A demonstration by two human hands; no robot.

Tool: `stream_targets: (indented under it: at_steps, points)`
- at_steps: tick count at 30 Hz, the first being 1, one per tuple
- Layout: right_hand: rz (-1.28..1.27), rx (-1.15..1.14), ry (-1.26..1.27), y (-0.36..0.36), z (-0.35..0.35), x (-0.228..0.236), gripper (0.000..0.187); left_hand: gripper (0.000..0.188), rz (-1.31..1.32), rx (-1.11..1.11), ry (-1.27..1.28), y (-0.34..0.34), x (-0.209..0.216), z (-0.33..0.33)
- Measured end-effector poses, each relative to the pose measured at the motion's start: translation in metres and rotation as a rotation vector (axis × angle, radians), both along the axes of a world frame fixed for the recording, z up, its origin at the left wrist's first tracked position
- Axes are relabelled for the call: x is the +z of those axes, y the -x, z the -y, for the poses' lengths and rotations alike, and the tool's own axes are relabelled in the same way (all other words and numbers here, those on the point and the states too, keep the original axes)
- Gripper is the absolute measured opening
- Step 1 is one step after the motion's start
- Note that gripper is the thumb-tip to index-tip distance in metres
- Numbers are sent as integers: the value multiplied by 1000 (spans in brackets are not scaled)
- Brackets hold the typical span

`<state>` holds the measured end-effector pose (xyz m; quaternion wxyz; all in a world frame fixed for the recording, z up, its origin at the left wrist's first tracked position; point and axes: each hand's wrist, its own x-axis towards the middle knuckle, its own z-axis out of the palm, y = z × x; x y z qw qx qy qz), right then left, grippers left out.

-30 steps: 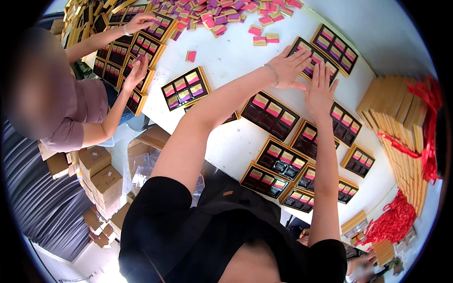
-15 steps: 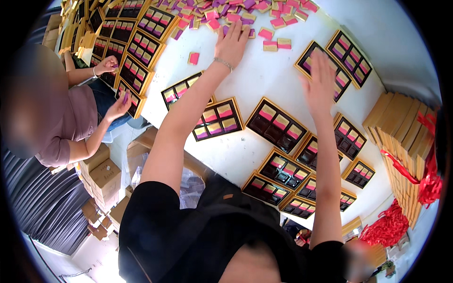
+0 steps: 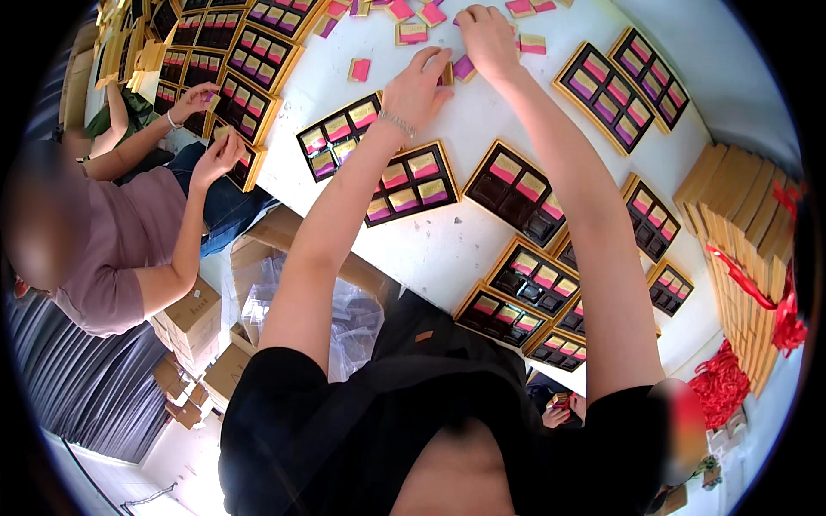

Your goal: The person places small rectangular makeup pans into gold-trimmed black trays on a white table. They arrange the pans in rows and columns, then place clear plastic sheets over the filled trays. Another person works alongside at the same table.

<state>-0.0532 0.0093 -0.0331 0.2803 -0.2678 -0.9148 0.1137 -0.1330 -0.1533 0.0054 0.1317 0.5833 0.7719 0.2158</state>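
bright overall – washed-out glare at lower left, fisheye bending toward black edges

A small, flat purple-and-gold piece (image 3: 465, 67) lies askew on the white worktop (image 3: 482, 112), between left hand (image 3: 417, 93) and right hand (image 3: 489, 41); a gold-edged piece (image 3: 446, 76), partly hidden by the left hand, sits just beside it; a rectangular pink-and-gold piece (image 3: 412, 33) lies flat beyond the left hand.
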Motion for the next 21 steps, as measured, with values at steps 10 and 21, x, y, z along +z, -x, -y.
stream_targets:
  at_steps: [10, 21]
  points:
    - [-65, -72, 321, -229, 171, 80, 21, 35, 157, 7, -19, -116, 42, 82]
    - [309, -62, 309, -247, 239, 57, 70, 62, -250, -349, 6, -154, 29, 126]
